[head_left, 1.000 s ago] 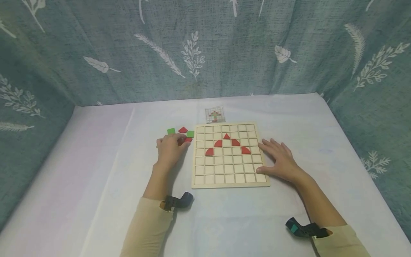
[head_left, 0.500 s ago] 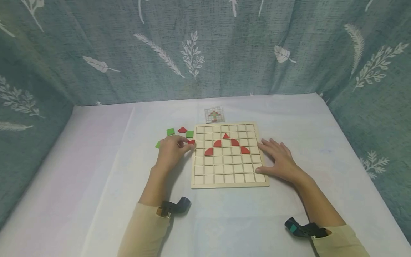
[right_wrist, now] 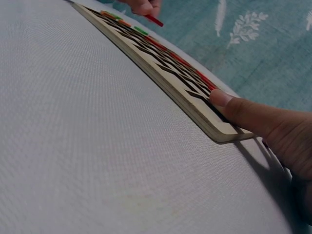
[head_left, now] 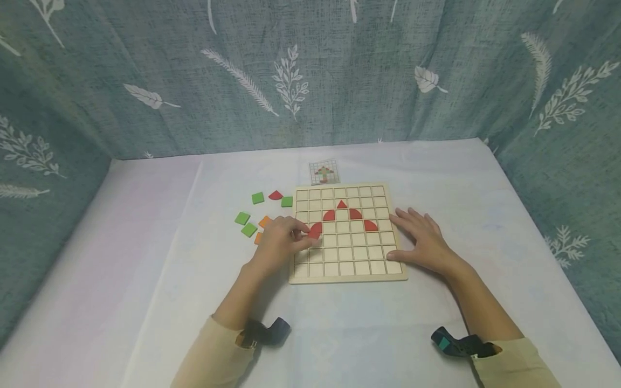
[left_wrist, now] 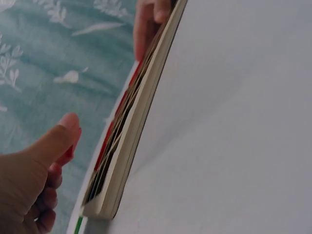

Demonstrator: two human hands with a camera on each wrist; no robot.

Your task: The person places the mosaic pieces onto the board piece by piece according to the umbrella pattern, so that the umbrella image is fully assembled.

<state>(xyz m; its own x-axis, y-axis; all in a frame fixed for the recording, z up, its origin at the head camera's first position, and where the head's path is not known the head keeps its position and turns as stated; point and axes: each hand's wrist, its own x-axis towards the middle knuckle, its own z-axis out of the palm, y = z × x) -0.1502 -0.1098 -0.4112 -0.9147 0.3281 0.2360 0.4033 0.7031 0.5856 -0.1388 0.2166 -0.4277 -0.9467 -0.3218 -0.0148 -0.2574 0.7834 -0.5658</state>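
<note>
A wooden grid board (head_left: 345,253) lies flat on the table, with a red triangle tile (head_left: 342,205) and several red quarter-circle tiles (head_left: 371,226) in its cells. Over the board's left side, my left hand (head_left: 277,243) pinches another red tile (left_wrist: 68,154) between thumb and fingers; the right wrist view (right_wrist: 154,20) has that tile raised above the grid. In the head view it overlaps the lower left quarter-circle. My right hand (head_left: 424,242) rests at the board's right edge with fingers spread, its thumb (right_wrist: 222,97) on the top surface.
Left of the board lie several green square tiles (head_left: 242,218), orange tiles (head_left: 264,221) partly behind my left hand, and a red tile (head_left: 275,195). A small pattern card (head_left: 324,172) lies beyond the board's far edge. A leaf-patterned curtain (head_left: 339,81) hangs behind the table.
My left hand has picked up a red tile from beside the board and carried it right and nearer, over the grid, uncovering green and orange tiles. The right hand has stayed put.
</note>
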